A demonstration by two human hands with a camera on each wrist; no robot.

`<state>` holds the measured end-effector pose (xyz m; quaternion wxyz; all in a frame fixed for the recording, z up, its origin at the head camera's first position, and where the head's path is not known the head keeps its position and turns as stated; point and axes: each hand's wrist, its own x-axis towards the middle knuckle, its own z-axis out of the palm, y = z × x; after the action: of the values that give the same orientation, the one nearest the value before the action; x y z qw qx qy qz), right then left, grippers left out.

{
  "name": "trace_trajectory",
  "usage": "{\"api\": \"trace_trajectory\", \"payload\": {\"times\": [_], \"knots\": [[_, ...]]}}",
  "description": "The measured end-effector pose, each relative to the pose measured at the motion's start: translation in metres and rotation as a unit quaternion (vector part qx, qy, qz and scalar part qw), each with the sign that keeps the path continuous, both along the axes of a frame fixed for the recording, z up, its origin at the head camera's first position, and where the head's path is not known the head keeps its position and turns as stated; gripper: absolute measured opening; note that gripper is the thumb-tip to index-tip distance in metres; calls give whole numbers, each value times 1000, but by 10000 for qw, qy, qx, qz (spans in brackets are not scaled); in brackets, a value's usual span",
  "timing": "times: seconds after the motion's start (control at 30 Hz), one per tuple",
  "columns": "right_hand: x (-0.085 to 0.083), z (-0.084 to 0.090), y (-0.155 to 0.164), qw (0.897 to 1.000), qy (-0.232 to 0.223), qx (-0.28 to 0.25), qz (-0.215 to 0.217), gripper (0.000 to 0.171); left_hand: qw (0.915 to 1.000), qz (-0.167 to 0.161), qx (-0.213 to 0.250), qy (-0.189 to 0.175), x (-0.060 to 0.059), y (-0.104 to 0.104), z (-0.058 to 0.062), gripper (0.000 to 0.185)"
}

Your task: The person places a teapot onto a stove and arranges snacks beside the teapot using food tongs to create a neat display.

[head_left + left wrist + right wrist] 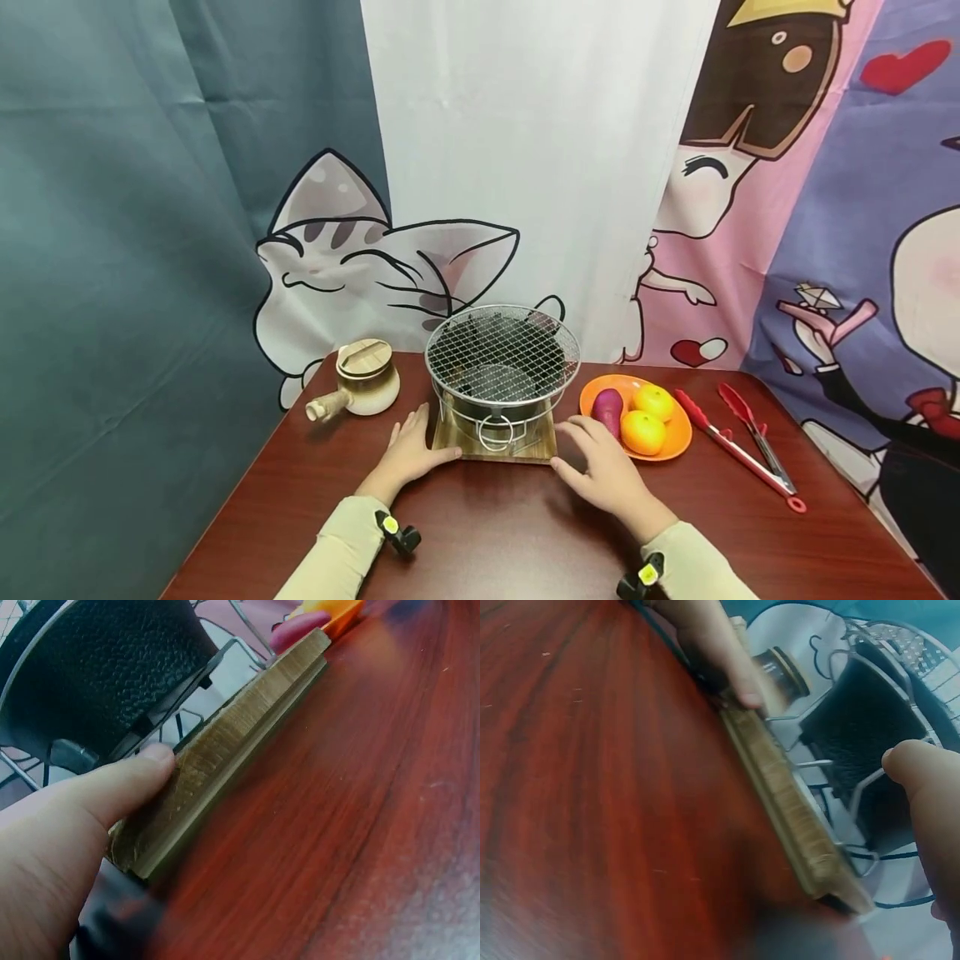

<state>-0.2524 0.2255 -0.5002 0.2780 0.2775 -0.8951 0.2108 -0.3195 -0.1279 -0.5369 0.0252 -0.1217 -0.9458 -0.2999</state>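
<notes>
Both hands flank the wooden base [495, 446] at table centre, left hand [411, 454] w/ thumb pressed on its edge, right hand [603, 471] spread beside; grill stove [501, 375] not yet lifted.

Your dark red wooden table [480, 533] carried a wooden board [495, 448] under the grill, a lidded clay pot [365, 379] at left, an orange plate [671, 440] and red tongs [738, 442] at right; both hands seemingly rested on it.
</notes>
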Motion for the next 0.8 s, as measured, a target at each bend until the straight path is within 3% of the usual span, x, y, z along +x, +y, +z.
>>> {"api": "trace_trajectory", "payload": {"times": [0.33,0.67,0.8], "knots": [[4,-31,-11,9996,-175,-193,61,44,9986,-184,-409,266,3,2,-6,110],[5,-36,-30,9986,195,87,487,41,9968,-160,-706,346,4,4,-9,105],[5,-38,-35,9983,208,382,382,46,9964,-188,-748,340,4,5,-10,105]]}}
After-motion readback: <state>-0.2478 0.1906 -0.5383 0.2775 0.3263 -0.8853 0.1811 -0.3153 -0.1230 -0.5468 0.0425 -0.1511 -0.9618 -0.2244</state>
